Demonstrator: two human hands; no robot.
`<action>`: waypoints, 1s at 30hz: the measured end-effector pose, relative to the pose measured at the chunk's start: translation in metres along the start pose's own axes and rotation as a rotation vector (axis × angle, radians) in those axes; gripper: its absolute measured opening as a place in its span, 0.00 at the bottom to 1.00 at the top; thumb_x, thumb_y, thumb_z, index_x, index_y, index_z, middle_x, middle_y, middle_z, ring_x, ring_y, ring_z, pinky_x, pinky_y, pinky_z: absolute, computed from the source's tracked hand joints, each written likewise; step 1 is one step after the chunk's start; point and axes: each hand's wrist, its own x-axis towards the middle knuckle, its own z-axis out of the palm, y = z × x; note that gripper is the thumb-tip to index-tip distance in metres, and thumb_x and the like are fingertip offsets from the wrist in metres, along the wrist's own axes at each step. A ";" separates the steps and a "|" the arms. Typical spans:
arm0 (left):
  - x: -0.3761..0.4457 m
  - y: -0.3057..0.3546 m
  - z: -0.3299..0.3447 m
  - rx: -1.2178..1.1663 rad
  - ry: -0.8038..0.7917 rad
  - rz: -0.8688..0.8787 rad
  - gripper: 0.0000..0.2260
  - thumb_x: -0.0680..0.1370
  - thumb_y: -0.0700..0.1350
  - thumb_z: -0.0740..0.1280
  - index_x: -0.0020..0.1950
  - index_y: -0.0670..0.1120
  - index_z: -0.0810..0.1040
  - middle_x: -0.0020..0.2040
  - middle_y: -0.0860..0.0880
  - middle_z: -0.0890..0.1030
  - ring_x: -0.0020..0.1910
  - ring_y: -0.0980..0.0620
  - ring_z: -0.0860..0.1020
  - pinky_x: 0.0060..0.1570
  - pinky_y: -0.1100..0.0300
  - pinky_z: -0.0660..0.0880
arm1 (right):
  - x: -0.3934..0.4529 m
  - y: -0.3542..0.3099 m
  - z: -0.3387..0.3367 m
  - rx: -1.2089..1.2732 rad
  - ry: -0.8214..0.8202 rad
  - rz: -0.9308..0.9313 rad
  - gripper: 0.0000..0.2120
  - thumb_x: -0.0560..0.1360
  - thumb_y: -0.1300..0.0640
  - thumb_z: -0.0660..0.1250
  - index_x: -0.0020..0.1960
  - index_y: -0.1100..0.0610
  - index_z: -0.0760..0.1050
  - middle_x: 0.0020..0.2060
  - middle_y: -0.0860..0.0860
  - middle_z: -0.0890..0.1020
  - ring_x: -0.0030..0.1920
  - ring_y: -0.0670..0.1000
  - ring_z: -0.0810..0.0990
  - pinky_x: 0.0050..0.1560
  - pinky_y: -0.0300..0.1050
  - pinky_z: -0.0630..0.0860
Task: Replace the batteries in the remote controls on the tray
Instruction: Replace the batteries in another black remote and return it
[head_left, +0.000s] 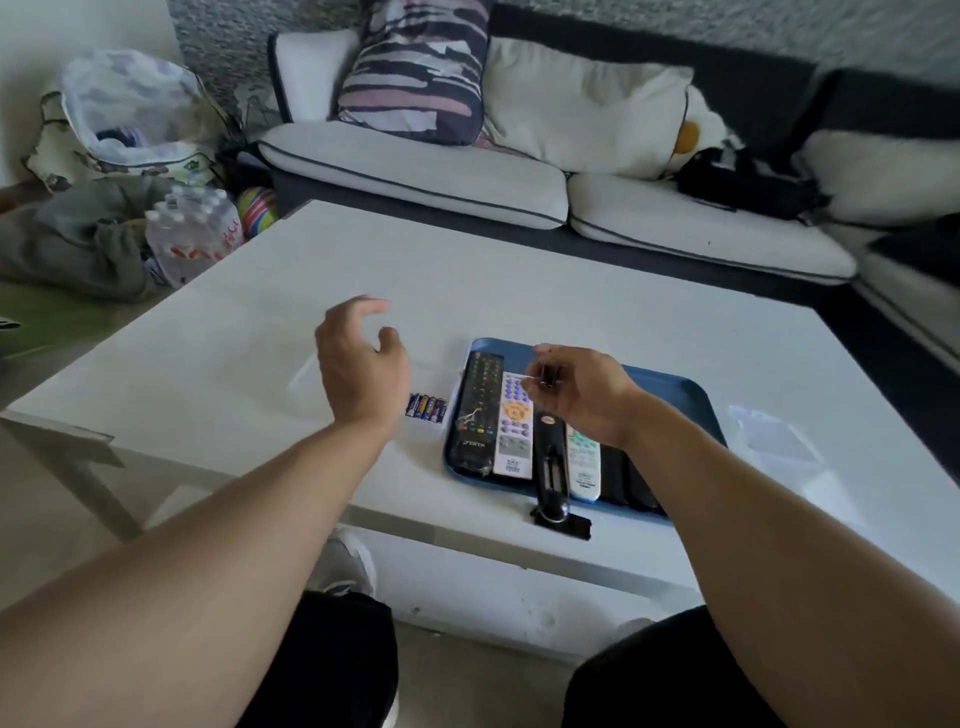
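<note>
On the floor at far left sit a pack of water bottles (189, 236) and a striped ball (257, 208), beside a white low table (260, 332). Above the table's left half the left hand (363, 364) hovers with its fingers loosely spread and curved, holding nothing. Just below and right of it, a row of small batteries (427, 407) lies in a clear shallow box (434, 431), which touches the left edge of a blue tray (691, 395). On the tray several remotes lie side by side, lengthwise toward the person: a black remote (475, 415) at the left, a white remote with purple and orange buttons (513, 431) next to it, then a slim black remote (549, 462) whose near end juts past the tray's front edge, and a white remote with green buttons (583, 467). A small black cover (569, 525) lies on the table against the tip of the slim one. The right hand (582, 389) hangs over the tray, its thumb and fingers pinching a small dark object (545, 375), too blurred to name. Behind the table stands a sofa (415, 171) with cushions.
</note>
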 end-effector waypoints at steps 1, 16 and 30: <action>-0.006 0.008 0.004 -0.023 -0.043 -0.016 0.14 0.74 0.34 0.63 0.56 0.43 0.81 0.60 0.47 0.81 0.62 0.45 0.76 0.58 0.65 0.66 | -0.008 -0.002 -0.007 -0.016 0.001 0.009 0.02 0.80 0.64 0.63 0.49 0.62 0.73 0.37 0.57 0.77 0.33 0.54 0.79 0.31 0.43 0.79; -0.064 0.056 0.052 -0.032 -0.649 -0.310 0.05 0.76 0.43 0.67 0.47 0.52 0.82 0.47 0.53 0.84 0.50 0.52 0.83 0.56 0.55 0.78 | -0.077 0.036 -0.044 -1.808 -0.031 -0.124 0.22 0.68 0.37 0.75 0.58 0.43 0.77 0.47 0.44 0.80 0.45 0.48 0.77 0.43 0.44 0.73; -0.061 0.057 0.064 -0.039 -0.681 -0.414 0.21 0.78 0.62 0.61 0.51 0.45 0.80 0.48 0.49 0.84 0.45 0.49 0.82 0.55 0.45 0.80 | -0.093 0.007 -0.033 -1.758 0.069 -0.444 0.16 0.72 0.35 0.69 0.54 0.42 0.73 0.33 0.42 0.73 0.36 0.47 0.74 0.33 0.42 0.63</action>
